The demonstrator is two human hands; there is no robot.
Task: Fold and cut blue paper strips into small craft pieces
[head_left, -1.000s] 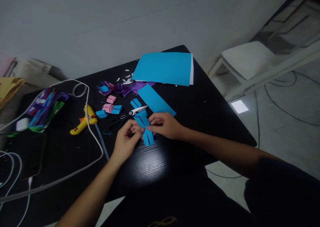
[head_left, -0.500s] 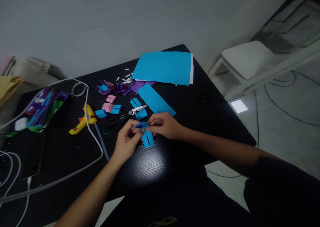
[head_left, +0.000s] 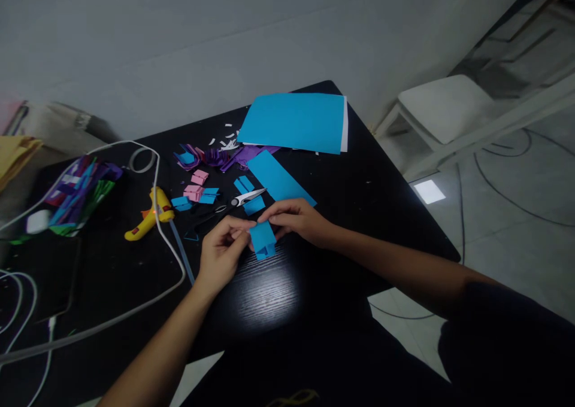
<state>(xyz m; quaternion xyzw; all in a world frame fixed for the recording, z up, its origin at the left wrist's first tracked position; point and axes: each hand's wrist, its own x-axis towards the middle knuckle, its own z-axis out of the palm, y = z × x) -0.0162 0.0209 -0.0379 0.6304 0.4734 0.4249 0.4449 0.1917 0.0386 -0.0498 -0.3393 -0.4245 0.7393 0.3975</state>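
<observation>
A small folded blue paper piece [head_left: 263, 238] is held between both hands above the black table. My left hand [head_left: 224, 248] pinches its left edge, and my right hand [head_left: 299, 220] grips its upper right side. Just beyond the hands lie scissors [head_left: 246, 198], blades pointing right, over cut blue pieces [head_left: 244, 184]. A blue strip of paper [head_left: 281, 178] rests behind my right hand. Pink folded pieces [head_left: 194, 192] and more blue folded ones [head_left: 209, 196] sit to the left of the scissors.
A yellow glue gun [head_left: 150, 215] and a white cable [head_left: 167, 242] lie at the left, near a bundle of coloured paper [head_left: 81, 194]. Large blue sheets [head_left: 296, 122] cover the back of the black table [head_left: 368, 215]. A white chair [head_left: 447, 108] stands at the right.
The blue piece between my hands has turned; a flat, wider face now shows where a slit was visible. Both hands have shifted their fingers on it, and my left hand moved slightly left.
</observation>
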